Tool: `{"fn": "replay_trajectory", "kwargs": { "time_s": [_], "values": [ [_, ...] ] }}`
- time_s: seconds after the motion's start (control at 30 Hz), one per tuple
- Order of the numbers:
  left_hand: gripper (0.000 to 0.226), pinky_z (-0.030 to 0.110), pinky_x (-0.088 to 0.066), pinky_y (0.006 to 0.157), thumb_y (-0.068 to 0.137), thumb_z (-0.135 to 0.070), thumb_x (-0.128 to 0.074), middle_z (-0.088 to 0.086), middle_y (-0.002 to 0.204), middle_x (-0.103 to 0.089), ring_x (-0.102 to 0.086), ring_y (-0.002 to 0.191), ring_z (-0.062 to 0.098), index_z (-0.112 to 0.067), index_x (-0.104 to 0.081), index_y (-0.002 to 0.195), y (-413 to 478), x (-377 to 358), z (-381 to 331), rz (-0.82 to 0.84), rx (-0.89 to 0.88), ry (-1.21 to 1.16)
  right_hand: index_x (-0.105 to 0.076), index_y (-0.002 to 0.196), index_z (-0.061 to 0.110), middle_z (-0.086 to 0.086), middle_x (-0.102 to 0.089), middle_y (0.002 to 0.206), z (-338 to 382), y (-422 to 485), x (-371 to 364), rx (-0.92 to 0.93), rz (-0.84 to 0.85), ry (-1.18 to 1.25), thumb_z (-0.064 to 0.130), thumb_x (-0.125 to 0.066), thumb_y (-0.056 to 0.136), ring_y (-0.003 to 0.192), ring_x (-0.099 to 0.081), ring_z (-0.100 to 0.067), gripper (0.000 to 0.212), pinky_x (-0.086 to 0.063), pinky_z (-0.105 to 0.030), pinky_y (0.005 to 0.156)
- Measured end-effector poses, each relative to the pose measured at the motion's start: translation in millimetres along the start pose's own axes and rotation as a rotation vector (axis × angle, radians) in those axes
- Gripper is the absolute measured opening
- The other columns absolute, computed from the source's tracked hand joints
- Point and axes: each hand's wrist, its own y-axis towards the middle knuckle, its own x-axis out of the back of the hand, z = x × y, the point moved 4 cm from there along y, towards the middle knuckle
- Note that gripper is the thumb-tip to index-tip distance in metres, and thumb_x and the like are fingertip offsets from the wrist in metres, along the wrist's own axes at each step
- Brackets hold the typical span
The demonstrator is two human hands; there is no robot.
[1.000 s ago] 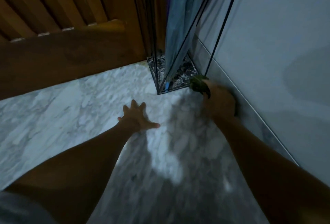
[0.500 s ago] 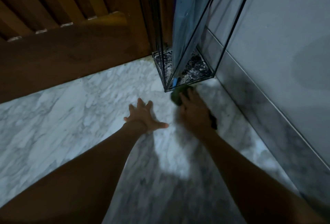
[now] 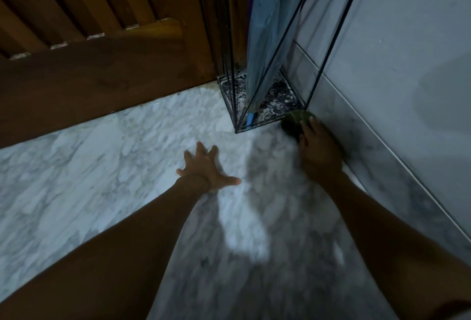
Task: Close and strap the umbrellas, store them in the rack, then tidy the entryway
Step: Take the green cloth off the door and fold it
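A: Left hand [image 3: 206,170] is planted on the white veined marble floor [image 3: 76,179], fingers fanned wide, thumb out to the side, holding nothing.

B: And the right hand [image 3: 319,152]?

A: It's further out, near the floor's far right corner, with its back to us. The fingers curl down over a dark green crumpled cloth [image 3: 295,121], clutching it against the marble.

B: How close is that cloth to the stand?

A: Touching, or as good as. It sits at the front right foot of the tall black wire umbrella rack [image 3: 270,124], wedged between that foot and the grey marble skirting [image 3: 369,146] along the floor's right edge.

B: Anything in the rack?

A: Yes, a pale blue folded umbrella [image 3: 267,26] stands inside. It leans a little, and its bright blue tip rests on the speckled base by the front left corner. There's a sliver of purple behind it at the top, but it's too little to tell what it is.

B: And around all that?

A: A brown slatted wooden door [image 3: 102,77] runs along the floor's far edge, hard up against the rack's left side. A plain grey wall [image 3: 407,39] rises above the skirting on the right. Both forearms throw soft shadows across the marble between the hands
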Motion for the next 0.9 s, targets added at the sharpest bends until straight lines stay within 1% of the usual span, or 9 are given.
{"fn": "replay_trajectory", "kwargs": {
  "time_s": [0.1, 0.23, 0.3, 0.43, 0.53, 0.63, 0.7, 0.8, 0.9],
  "values": [
    [0.121, 0.071, -0.025, 0.107, 0.059, -0.078, -0.068, 0.003, 0.163, 0.009, 0.008, 0.147, 0.044, -0.033, -0.008, 0.154, 0, 1, -1, 0.001, -0.004, -0.004, -0.061, 0.128, -0.003, -0.028, -0.055, 0.138, 56, -24, -2, -0.001, 0.009, 0.108, 0.019, -0.043, 0.088, 0.125, -0.056, -0.043, 0.049, -0.048, -0.046, 0.100],
    [0.120, 0.071, -0.022, 0.108, 0.060, -0.077, -0.069, 0.002, 0.163, 0.010, 0.010, 0.147, 0.042, -0.035, -0.008, 0.154, -3, 2, -2, -0.002, 0.005, -0.014, -0.071, 0.115, 0.000, -0.023, -0.066, 0.125, 112, -49, -18, 0.404, 0.113, 0.191, 0.015, -0.052, 0.084, 0.112, -0.066, -0.038, 0.039, -0.058, -0.043, 0.085],
    [0.120, 0.071, -0.021, 0.108, 0.060, -0.076, -0.069, 0.002, 0.163, 0.011, 0.011, 0.147, 0.042, -0.035, -0.008, 0.154, -4, 2, -2, 0.005, 0.006, -0.018, -0.069, 0.121, 0.006, -0.015, -0.063, 0.133, 102, -42, -11, 0.446, 0.098, 0.189, 0.019, -0.053, 0.089, 0.111, -0.067, -0.032, 0.039, -0.058, -0.038, 0.083],
    [0.120, 0.071, -0.019, 0.109, 0.061, -0.076, -0.070, 0.002, 0.163, 0.013, 0.012, 0.147, 0.041, -0.034, -0.007, 0.154, -6, 3, -2, 0.014, 0.009, -0.029, -0.055, 0.139, 0.017, -0.006, -0.048, 0.150, 41, -17, 1, 0.188, 0.063, 0.137, 0.032, -0.041, 0.094, 0.127, -0.055, -0.027, 0.050, -0.047, -0.037, 0.100],
    [0.121, 0.071, -0.018, 0.109, 0.059, -0.074, -0.072, 0.001, 0.163, 0.012, 0.013, 0.147, 0.040, -0.034, -0.009, 0.154, -5, 3, -3, 0.020, 0.009, -0.056, -0.053, 0.140, 0.012, -0.011, -0.045, 0.152, 21, -23, 3, -0.078, -0.013, 0.145, 0.032, -0.034, 0.093, 0.134, -0.047, -0.031, 0.055, -0.039, -0.039, 0.108],
    [0.115, 0.069, -0.018, 0.111, 0.063, -0.068, -0.074, 0.002, 0.163, 0.009, 0.011, 0.147, 0.041, -0.033, -0.012, 0.154, -2, 5, 0, 0.039, 0.011, -0.065, -0.058, 0.134, 0.002, -0.022, -0.049, 0.145, 58, -41, -6, -0.053, -0.010, 0.149, 0.024, -0.041, 0.090, 0.130, -0.051, -0.039, 0.051, -0.043, -0.044, 0.105],
    [0.101, 0.060, -0.022, 0.114, 0.068, -0.063, -0.072, 0.006, 0.161, -0.006, 0.000, 0.147, 0.041, -0.033, -0.024, 0.151, 7, 10, 6, 0.078, -0.008, -0.039, -0.060, 0.131, 0.001, -0.024, -0.052, 0.142, 100, -52, -18, 0.128, 0.077, 0.176, 0.019, -0.047, 0.090, 0.125, -0.055, -0.041, 0.046, -0.048, -0.047, 0.100],
    [0.074, 0.041, -0.037, 0.108, 0.063, -0.055, -0.068, 0.003, 0.139, -0.048, -0.040, 0.133, 0.029, -0.029, -0.053, 0.130, 14, 30, 18, 0.116, -0.062, -0.155, -0.066, 0.125, 0.006, -0.019, -0.060, 0.135, 139, -68, -26, 0.431, 0.153, 0.187, 0.024, -0.046, 0.092, 0.116, -0.064, -0.036, 0.042, -0.059, -0.046, 0.086],
    [0.060, 0.031, -0.047, 0.100, 0.081, -0.021, -0.075, 0.010, 0.136, -0.055, -0.057, 0.121, 0.027, -0.010, -0.053, 0.136, 17, 50, 39, 0.101, -0.042, -0.514, -0.063, 0.129, 0.012, -0.014, -0.059, 0.138, 127, -67, -16, 0.299, 0.117, 0.174, 0.032, -0.042, 0.095, 0.111, -0.066, -0.033, 0.045, -0.057, -0.042, 0.087]
  ]
}}
